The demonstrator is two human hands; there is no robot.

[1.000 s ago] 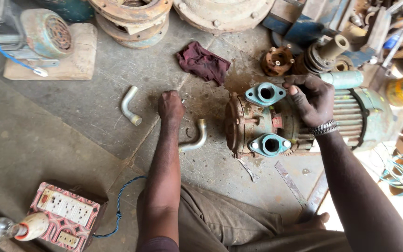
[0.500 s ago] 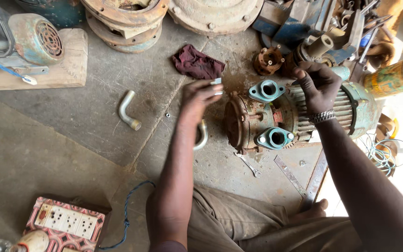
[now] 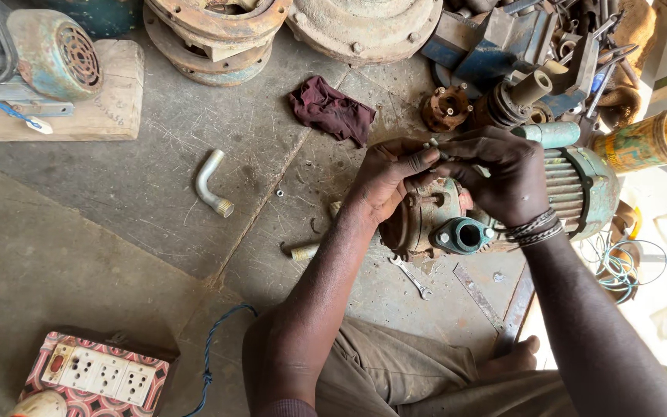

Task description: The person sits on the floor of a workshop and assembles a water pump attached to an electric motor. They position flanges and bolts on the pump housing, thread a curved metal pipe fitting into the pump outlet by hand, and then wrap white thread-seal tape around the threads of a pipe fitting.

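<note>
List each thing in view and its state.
Left hand: on the pump, fingertips pinched.
Right hand: on the pump, fingers curled.
Pump: on its side, port open.
Pipe elbow: loose on floor.
Rag: crumpled.
Spanner: lying flat.
Socket board: lying flat on floor.

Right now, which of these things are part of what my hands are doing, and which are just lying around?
In use: left hand, right hand, both on the pump motor.

Lying about: bent pipe, maroon rag, small spanner, socket board, rusty housings.
</note>
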